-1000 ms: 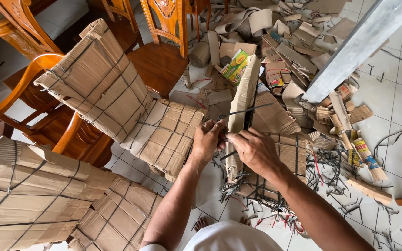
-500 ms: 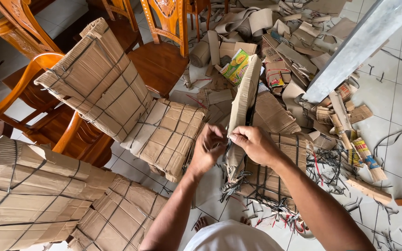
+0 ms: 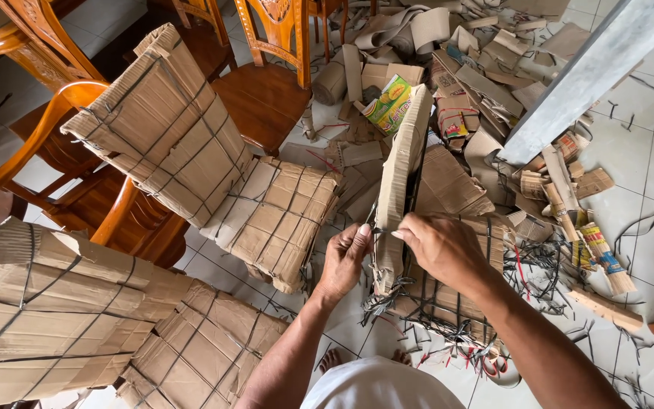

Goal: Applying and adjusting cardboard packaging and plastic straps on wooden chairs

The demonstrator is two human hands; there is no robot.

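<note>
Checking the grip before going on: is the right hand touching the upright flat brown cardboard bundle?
Touching. The head view shows the right hand with fingertips pressed on the edge of the upright flat brown cardboard bundle.

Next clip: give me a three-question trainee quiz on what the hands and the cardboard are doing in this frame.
1. True or false: both hands grip the upright cardboard bundle from opposite sides.
2. Multiple choice: what binds the finished bundles, such as the one leaning on the wooden chair? A) red tape B) dark strapping C) white string
3. Fill in: off-cuts of dark strap litter the ____ floor.

Key
1. True: the left hand and the right hand pinch near a dark strap at the bundle's lower part.
2. B, as on the strapped bundle.
3. Tiled.
</note>
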